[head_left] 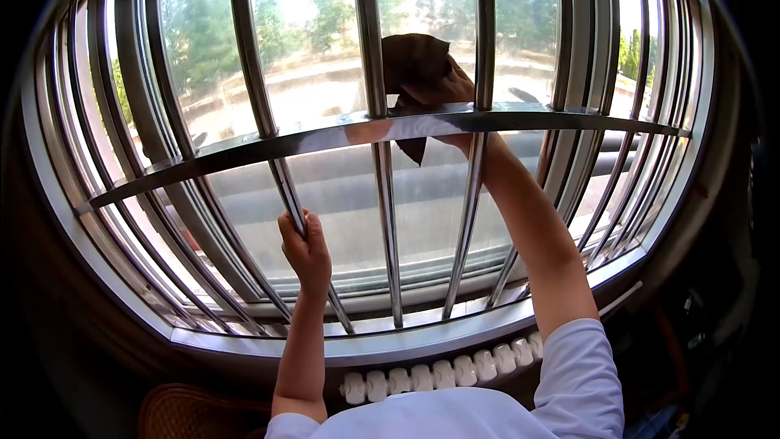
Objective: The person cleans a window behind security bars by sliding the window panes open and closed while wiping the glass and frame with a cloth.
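My left hand [306, 245] is wrapped round one upright metal bar [284, 183] of the window grille, below the flat crossbar [325, 136]. Through the gap between two bars reaches my right arm, and my right hand [443, 91] is raised behind the crossbar. It grips a dark brown cloth [414, 61], which lies against the window glass [309, 41]. One corner of the cloth hangs below the crossbar. The bars and crossbar partly hide my right hand, and its fingertips are hard to see behind the cloth.
Shiny upright bars stand close together across the whole window. Below the sill [422, 340] is a white radiator [443, 374]. A brown woven chair back [191, 415] stands at lower left. Outside the glass are trees [199, 32] and bright ground.
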Action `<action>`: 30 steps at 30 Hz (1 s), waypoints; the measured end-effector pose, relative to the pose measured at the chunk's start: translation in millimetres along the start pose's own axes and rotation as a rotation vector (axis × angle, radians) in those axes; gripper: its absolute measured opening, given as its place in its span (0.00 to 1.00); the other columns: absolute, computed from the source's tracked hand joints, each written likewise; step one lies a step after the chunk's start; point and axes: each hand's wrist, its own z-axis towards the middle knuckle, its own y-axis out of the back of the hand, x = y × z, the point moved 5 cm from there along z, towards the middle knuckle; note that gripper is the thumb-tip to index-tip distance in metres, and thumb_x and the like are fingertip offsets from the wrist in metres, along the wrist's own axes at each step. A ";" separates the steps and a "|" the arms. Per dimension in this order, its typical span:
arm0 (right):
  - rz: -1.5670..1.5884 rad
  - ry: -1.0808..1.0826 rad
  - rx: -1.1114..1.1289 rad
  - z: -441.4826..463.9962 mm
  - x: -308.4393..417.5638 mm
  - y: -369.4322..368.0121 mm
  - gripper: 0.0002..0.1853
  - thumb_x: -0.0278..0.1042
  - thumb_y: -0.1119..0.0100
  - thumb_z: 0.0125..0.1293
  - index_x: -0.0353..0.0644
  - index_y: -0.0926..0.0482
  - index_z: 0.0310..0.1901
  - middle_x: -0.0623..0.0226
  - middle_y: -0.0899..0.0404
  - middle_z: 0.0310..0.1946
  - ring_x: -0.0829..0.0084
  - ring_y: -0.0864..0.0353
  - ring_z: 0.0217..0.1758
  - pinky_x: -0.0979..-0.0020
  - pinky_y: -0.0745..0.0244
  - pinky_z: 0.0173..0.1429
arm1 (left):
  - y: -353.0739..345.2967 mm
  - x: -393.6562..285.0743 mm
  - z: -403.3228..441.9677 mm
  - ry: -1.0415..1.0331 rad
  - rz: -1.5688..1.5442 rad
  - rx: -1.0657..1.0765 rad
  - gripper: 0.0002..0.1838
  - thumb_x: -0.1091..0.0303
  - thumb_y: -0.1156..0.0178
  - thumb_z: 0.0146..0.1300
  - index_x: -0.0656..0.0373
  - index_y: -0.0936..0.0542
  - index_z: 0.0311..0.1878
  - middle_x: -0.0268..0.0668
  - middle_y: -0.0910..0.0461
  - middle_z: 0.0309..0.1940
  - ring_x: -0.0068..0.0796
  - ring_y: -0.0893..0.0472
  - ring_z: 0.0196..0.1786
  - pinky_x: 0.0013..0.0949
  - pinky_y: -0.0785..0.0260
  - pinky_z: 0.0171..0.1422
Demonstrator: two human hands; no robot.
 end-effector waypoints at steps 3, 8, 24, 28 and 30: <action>0.039 0.069 0.232 -15.5 11.8 -18.0 0.18 0.39 0.32 0.50 0.47 0.19 0.45 0.63 0.21 0.45 0.58 0.23 0.53 0.60 0.27 0.59 | -1.7 -0.3 -0.4 0.014 0.007 -0.020 0.08 0.65 0.47 0.72 0.59 0.31 0.40 0.28 0.37 0.18 0.15 0.39 0.21 0.24 0.45 0.26; 0.153 0.470 0.487 -68.9 48.9 -29.8 0.18 0.36 0.33 0.50 0.55 0.20 0.46 0.76 0.24 0.51 0.76 0.27 0.59 0.68 0.31 0.67 | -2.9 0.2 -3.6 0.048 -0.007 -0.016 0.09 0.63 0.47 0.73 0.59 0.31 0.40 0.27 0.37 0.21 0.15 0.40 0.23 0.24 0.44 0.28; -0.111 -0.706 0.004 -173.3 13.8 22.3 0.22 0.33 0.43 0.60 0.42 0.26 0.58 0.54 0.24 0.51 0.48 0.27 0.54 0.54 0.34 0.60 | -3.0 19.3 -7.3 0.021 -0.071 0.005 0.07 0.64 0.48 0.74 0.57 0.31 0.41 0.24 0.40 0.24 0.11 0.42 0.23 0.19 0.49 0.26; 0.195 -1.040 -0.283 -198.4 19.3 10.8 0.23 0.28 0.45 0.59 0.38 0.29 0.59 0.48 0.28 0.49 0.43 0.29 0.53 0.52 0.34 0.58 | -3.3 15.5 -8.1 0.083 -0.058 0.009 0.09 0.64 0.47 0.73 0.59 0.30 0.40 0.28 0.36 0.25 0.15 0.39 0.26 0.23 0.43 0.30; 0.003 -0.712 0.072 -197.1 58.3 10.6 0.22 0.28 0.43 0.56 0.38 0.27 0.55 0.50 0.28 0.53 0.42 0.30 0.58 0.50 0.34 0.64 | -3.1 12.8 -8.5 0.066 -0.063 -0.030 0.09 0.64 0.46 0.73 0.59 0.30 0.41 0.28 0.35 0.25 0.16 0.38 0.26 0.23 0.42 0.30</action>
